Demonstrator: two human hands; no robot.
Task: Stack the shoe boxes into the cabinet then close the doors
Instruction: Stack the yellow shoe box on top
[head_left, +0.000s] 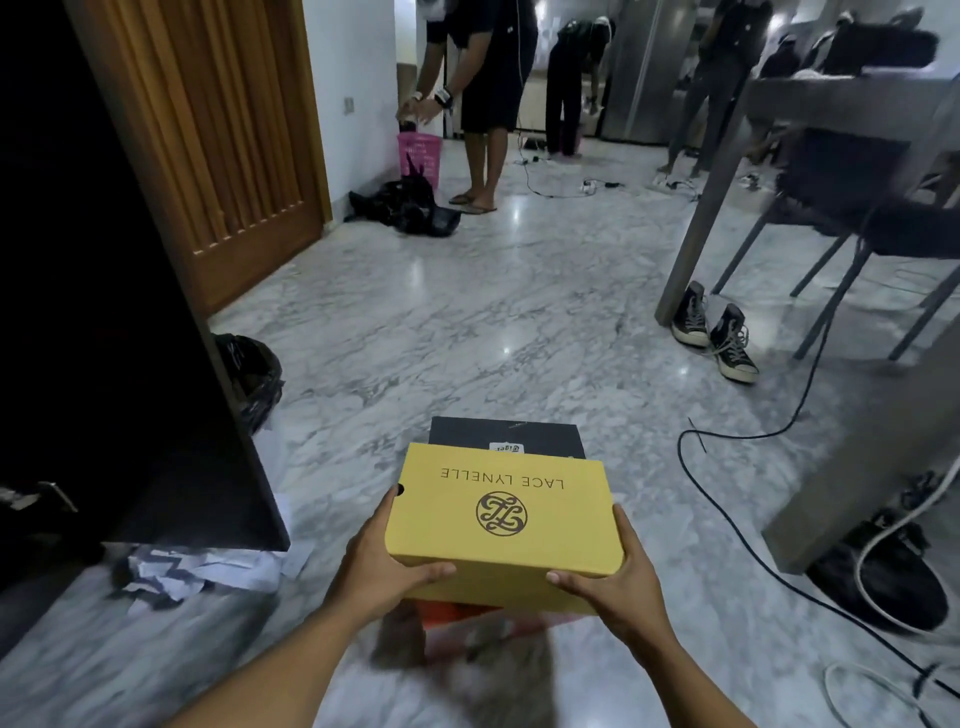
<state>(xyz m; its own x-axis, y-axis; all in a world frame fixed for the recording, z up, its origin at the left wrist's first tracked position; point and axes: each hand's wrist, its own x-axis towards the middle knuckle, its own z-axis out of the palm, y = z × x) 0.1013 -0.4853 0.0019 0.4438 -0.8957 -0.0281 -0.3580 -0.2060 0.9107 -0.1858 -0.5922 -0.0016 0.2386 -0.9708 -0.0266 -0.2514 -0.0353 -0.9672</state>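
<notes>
Far left, the dark cabinet looms, its inside pure black, with shelves and doors impossible to make out. Moving right, in the near centre, the left hand wraps fingers and thumb round the left near corner of the yellow shoe box. The box sits over a red-orange box and just in front of a black box; whether it's lifted clear or resting on them, I can't tell. It's stiff cardboard, probably light, with smooth sides. Holding both ends, low beneath the lid, looks wise, since the lid could slip off. On the right, the right hand mirrors that clasp at the right near corner. The red-orange box is blurred and mostly covered.
</notes>
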